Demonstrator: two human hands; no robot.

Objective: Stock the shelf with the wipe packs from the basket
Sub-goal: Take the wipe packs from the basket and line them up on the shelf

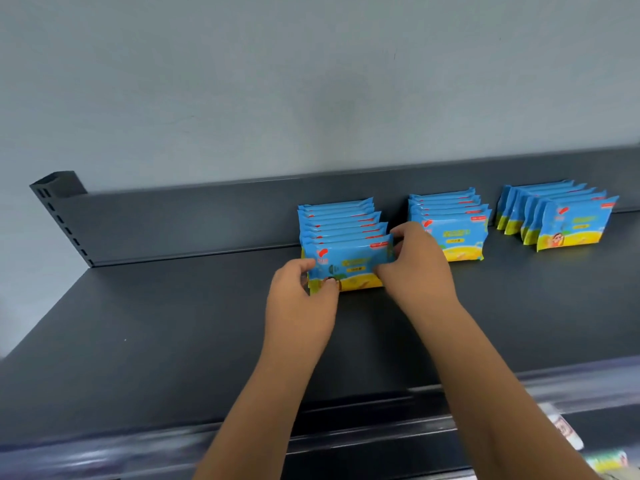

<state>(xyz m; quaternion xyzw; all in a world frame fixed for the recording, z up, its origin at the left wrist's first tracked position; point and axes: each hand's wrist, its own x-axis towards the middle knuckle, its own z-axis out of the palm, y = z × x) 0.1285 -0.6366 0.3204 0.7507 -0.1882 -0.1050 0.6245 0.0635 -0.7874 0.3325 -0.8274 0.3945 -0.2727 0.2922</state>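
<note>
Your left hand (301,299) and right hand (419,268) both grip one blue-and-yellow plastic wipe pack (349,268) just below the centre of the frame. The left hand's fingers curl round the pack's left end, with the thumb on its printed face. The right hand pinches the right end, fingers curled over the top corner. The pack stands upright on its long edge on the flat dark grey metal shelf (173,323), at the front of the left row of matching packs (337,216). That row runs back to the low grey back panel (190,223). Right of centre stands a second row of packs (450,223), partly behind your right hand. Towards the right edge is a third row (561,213), slanted and well apart from the second. A slotted grey upright post (59,202) rises at the left against the pale grey wall (277,81). At the lower right, blurred packaging (568,431) shows on a lower level.
</note>
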